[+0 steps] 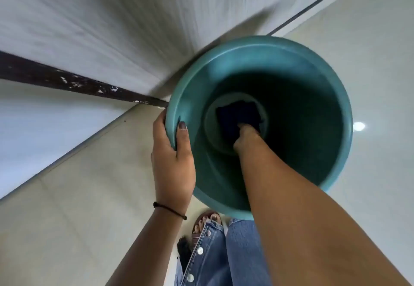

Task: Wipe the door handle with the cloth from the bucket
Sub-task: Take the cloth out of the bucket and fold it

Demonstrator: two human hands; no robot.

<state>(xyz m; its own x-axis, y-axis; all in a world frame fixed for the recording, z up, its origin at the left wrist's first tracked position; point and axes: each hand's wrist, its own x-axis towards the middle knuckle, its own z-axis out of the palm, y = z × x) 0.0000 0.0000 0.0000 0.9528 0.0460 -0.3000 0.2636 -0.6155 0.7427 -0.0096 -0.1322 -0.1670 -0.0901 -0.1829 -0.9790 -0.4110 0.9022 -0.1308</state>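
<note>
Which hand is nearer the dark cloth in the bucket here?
Right. The right hand is down at the bucket's bottom, touching the dark cloth; the left hand grips the bucket rim, well above it.

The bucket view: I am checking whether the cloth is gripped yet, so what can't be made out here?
- Right hand: its fingers are curled down at the dark cloth on the bottom of the teal bucket; the knuckles and shadow hide whether they have closed on it.
- Cloth: too dark for folds or wetness to show.
- Door handle: outside the head view.
- Left hand: its fingers are behind the rim; only the thumb shows inside.
</note>
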